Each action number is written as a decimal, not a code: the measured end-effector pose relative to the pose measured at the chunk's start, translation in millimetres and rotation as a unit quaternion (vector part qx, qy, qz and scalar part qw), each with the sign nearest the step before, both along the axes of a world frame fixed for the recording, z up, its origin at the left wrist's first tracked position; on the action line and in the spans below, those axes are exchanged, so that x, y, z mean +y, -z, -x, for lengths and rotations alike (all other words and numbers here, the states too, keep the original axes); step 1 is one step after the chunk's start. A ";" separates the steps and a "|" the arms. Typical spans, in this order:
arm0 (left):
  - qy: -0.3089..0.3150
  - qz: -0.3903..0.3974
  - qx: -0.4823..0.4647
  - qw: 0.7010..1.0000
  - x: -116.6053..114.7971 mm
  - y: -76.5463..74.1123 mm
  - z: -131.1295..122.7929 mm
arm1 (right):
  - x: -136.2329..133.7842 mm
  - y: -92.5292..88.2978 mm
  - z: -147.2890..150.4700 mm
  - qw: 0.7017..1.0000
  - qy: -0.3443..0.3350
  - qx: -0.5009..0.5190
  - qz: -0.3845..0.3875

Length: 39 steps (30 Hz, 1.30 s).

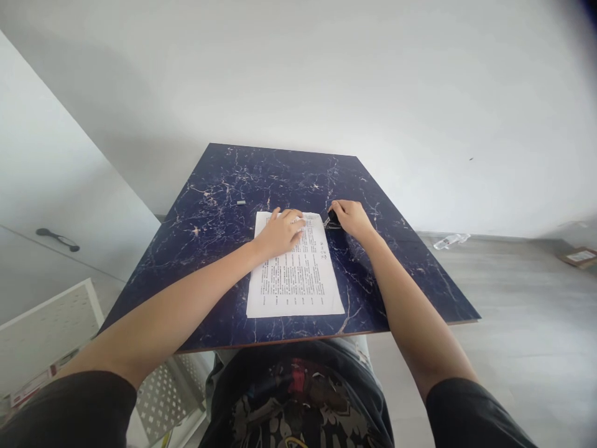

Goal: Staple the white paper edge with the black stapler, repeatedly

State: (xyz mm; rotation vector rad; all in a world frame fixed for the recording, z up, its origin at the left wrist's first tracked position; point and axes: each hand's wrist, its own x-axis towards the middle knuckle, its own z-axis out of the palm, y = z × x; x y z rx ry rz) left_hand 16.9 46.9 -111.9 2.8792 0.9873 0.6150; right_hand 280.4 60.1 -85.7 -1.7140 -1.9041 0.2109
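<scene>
My left hand (pixel 281 233) lies flat with spread fingers on the upper part of a stack of printed paper (pixel 298 280). At the stack's upper right edge, my right hand (pixel 351 216) is closed around a small black stapler (pixel 333 218). The stapler's metal front end points left and meets the paper's edge; whether the sheet is between its jaws cannot be made out. My fingers hide most of its body. Farther back on the table, left of the paper, lies a small grey block (pixel 241 202), possibly staples.
The dark blue marbled table (pixel 280 174) stands against a white wall. A white perforated rack (pixel 163 398) is below the table at left, near a cabinet door with a black handle (pixel 58 239). On the floor at right are a clear plastic bottle (pixel 451 241) and a cardboard box (pixel 579 256).
</scene>
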 end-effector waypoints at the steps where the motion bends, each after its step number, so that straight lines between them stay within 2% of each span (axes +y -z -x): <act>1: 0.030 0.012 0.018 0.999 -1.1 -0.1 -2.4 | -0.2 -0.5 0.4 1.000 0.003 -0.003 0.001; 3: 0.070 0.034 0.048 0.996 -1.1 0.8 -6.3 | -1.0 -1.6 1.3 1.000 0.008 -0.010 0.001; 6: 0.087 0.062 0.079 0.991 3.4 3.4 -9.2 | -2.3 -3.2 2.7 1.000 0.008 -0.018 0.002; 11: 0.077 0.081 0.106 0.988 9.2 4.1 -10.6 | -3.4 -4.7 4.6 0.999 0.017 -0.027 -0.005; 19: 0.083 0.076 0.168 0.979 4.8 -2.4 -17.9 | -6.4 -9.8 7.6 1.000 0.009 -0.026 -0.001; 27: 0.087 0.080 0.169 0.978 6.5 -3.2 -18.8 | -6.4 -10.4 7.3 1.000 0.017 -0.025 -0.003; 35: 0.090 0.115 0.162 0.976 2.4 -11.9 -20.6 | -6.1 -9.0 7.1 1.000 0.017 -0.006 -0.008; 39: 0.083 0.114 0.156 0.978 1.7 -9.5 -22.9 | -6.1 -9.6 7.2 1.000 0.017 -0.003 -0.008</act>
